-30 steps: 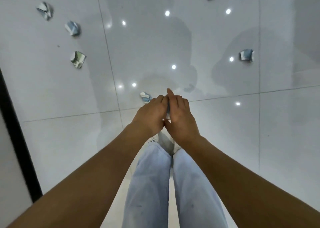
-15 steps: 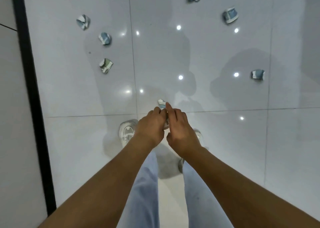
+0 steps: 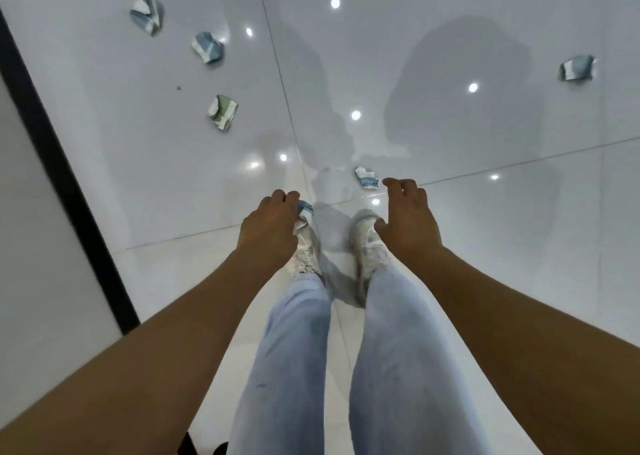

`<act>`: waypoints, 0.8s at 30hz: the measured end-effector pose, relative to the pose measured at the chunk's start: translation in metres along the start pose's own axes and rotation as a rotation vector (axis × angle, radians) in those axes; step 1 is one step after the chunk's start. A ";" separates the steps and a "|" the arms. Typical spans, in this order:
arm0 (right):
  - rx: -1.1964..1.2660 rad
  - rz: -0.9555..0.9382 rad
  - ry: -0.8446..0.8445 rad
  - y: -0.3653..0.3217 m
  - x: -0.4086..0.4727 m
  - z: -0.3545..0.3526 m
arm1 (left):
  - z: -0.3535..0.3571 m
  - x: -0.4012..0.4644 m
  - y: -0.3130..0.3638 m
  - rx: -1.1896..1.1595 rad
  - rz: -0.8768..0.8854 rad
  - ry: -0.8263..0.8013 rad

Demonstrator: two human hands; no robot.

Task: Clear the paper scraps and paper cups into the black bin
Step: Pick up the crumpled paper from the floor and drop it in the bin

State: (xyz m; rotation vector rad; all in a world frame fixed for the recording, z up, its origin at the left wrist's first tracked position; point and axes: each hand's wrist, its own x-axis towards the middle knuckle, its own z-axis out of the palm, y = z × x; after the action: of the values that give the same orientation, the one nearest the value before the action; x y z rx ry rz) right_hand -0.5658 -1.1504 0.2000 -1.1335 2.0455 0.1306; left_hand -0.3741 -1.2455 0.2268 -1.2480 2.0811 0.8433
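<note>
Clutching a crumpled paper cup (image 3: 304, 214) — left hand (image 3: 268, 227); right hand (image 3: 407, 217) loose.

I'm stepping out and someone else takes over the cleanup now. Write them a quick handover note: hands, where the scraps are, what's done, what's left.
Left hand: grips a crumpled blue-and-white paper scrap.
Right hand: holds nothing, fingers loosely curled, beside the small blue-and-white scrap on the white tiled floor.
Also on the floor: two blue-and-white crumpled pieces at upper left, a green-and-white crumpled piece, and one blue-and-white piece at far right.
Black bin: not in view.
Done: one scrap in hand.
Left: collect the five on the floor and bin everything.
</note>
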 end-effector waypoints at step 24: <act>-0.065 0.126 0.154 0.066 0.201 0.234 | 0.199 0.210 -0.080 -0.196 0.095 0.081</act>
State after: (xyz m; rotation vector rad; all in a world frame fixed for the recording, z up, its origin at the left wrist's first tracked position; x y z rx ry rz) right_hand -0.5403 -1.1466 -0.1147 -1.0833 2.2650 0.1782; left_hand -0.3585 -1.2397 -0.0727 -1.3115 2.1791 1.0784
